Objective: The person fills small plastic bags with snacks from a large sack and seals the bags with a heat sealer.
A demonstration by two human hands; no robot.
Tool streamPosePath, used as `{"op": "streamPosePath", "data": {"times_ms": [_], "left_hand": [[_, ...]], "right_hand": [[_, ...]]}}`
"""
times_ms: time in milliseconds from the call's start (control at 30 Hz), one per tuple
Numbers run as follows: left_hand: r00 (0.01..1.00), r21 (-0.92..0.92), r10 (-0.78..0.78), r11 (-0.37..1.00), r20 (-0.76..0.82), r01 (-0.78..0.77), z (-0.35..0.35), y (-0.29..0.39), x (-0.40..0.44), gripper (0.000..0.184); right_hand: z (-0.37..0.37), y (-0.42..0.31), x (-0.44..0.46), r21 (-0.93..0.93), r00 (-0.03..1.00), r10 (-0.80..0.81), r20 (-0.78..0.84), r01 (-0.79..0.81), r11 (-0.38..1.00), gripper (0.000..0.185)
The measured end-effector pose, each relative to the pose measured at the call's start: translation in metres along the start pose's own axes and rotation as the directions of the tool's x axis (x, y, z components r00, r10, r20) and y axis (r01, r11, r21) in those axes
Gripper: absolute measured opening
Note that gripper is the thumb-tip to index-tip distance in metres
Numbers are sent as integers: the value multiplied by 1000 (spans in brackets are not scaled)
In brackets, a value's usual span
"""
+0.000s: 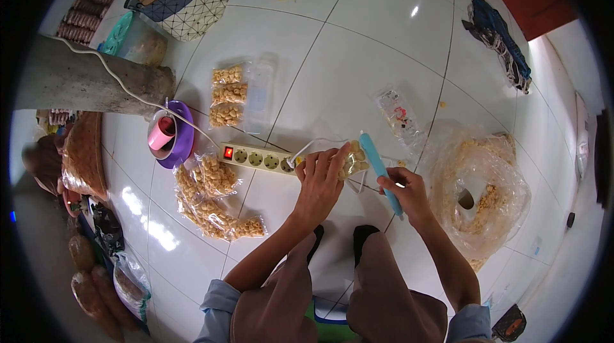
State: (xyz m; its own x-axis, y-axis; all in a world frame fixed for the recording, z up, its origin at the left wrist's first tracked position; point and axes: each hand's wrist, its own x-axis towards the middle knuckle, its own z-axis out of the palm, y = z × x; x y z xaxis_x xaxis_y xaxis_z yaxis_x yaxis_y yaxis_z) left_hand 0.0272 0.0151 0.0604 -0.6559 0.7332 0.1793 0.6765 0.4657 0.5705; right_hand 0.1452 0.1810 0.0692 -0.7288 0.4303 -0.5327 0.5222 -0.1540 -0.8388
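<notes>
Just over the tiled floor [332, 74], by the power strip [256, 159], held a small snack bag [354, 161] at the fingertips of the L hand [320, 180], close-fingered, tho couldn't tell how firmly. In the R hand [404, 189], gripped a blue stick tool [378, 167] by its lower half, right at the bag's edge, touching or just beside, couldn't tell which. Worried most abt a crooked or wrinkled edge, likely from pressing w/ the bag tilted or bunched. Also risked crushing the snacks by squeezing too hard w/ the L, or dropping the lot by going too loose. Couldn't tell if hot; if so, risked a nipped L fingertip from getting too close. Looked sketchy re: the white cord [318, 141] too, running near the L fingers, so easy to snag and maybe yank from the strip. Near the L forearm [272, 250], might've knocked the filled bags [211, 199] w/ a careless elbow, ditto the big plastic bag [441, 199] by the R forearm [444, 247] imo.
</notes>
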Motion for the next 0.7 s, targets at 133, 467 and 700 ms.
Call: {"op": "streamPosePath", "data": {"times_ms": [133,467,700], "left_hand": [[997,-30,-76,997,-13,76,-4,-6,0,77],[975,-143,-211,969,-62,201,-23,-2,0,72],[933,-759,-355,594,50,267,-50,0,-12,53]], "right_hand": [[-4,20,10,-173,980,-110,-166,81,982,49],[11,110,61,-735,798,-454,-396,22,678,59],[53,-19,4,16,960,-258,110,258,966,47]]}}
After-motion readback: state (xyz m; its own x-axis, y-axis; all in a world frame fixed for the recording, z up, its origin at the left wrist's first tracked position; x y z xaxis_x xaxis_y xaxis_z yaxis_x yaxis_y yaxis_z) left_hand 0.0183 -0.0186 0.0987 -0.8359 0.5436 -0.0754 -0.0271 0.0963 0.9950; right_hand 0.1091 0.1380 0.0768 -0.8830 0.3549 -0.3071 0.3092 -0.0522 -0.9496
